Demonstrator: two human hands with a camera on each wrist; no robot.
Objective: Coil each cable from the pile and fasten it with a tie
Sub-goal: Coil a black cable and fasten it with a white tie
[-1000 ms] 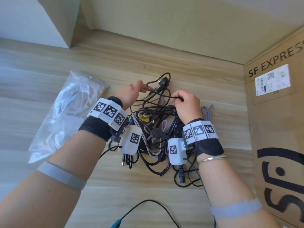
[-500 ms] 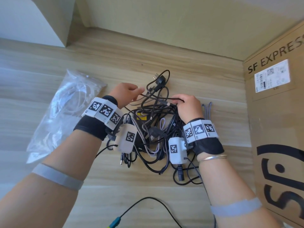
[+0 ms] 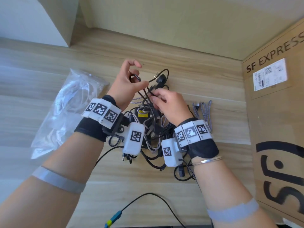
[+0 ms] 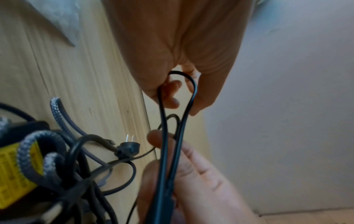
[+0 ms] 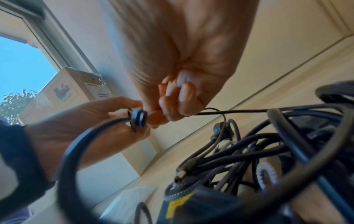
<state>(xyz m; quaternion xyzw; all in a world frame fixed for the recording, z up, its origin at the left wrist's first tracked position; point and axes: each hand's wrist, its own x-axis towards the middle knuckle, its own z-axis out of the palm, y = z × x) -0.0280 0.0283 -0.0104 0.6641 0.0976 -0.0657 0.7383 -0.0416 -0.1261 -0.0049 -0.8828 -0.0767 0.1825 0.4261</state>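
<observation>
A tangled pile of black and braided cables (image 3: 148,129) lies on the wooden table (image 3: 49,51), with a yellow-labelled power adapter (image 3: 142,112) in it. My left hand (image 3: 136,76) is raised above the pile's far side and grips a folded loop of a thin black cable (image 4: 191,84). Just below it, my right hand (image 3: 154,96) pinches the same cable's two strands (image 4: 168,151) together. In the right wrist view the right fingers (image 5: 172,106) curl round the thin cable. A black two-pin plug (image 3: 160,79) lies behind the hands.
A clear plastic bag (image 3: 70,104) of white ties lies at the left. A large SF Express cardboard box (image 3: 276,129) stands along the right. A coiled braided cable (image 3: 204,112) lies beside it. A black lead with a blue-green connector (image 3: 115,218) crosses the near edge.
My left hand has lifted off the pile and risen with a loop of the black cable. My right hand has moved left and up to meet it.
</observation>
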